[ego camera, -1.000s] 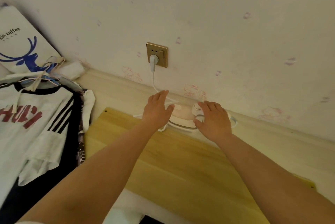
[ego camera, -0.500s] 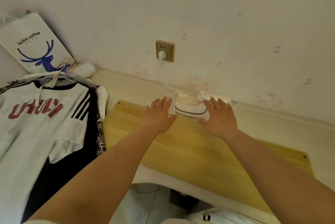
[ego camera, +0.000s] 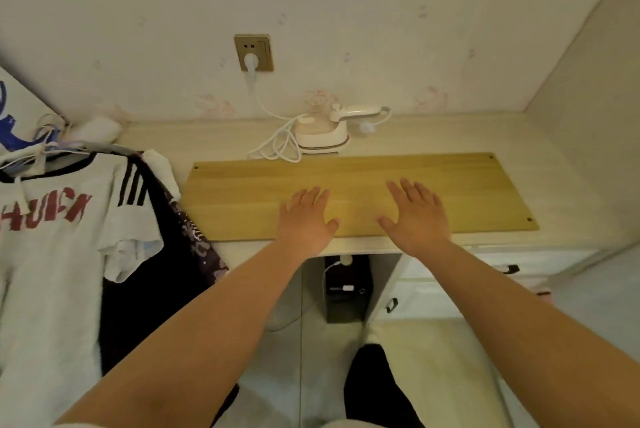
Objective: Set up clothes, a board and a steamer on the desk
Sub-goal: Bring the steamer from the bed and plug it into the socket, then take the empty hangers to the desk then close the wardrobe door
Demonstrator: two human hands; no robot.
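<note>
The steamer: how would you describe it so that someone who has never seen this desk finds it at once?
Find the brass-coloured wall socket above the desk and follow the white cord down from its plug. The steamer sits at the cord's end, against the wall, just behind the wooden board. It is the only small white appliance there, with a handle pointing right.
</note>
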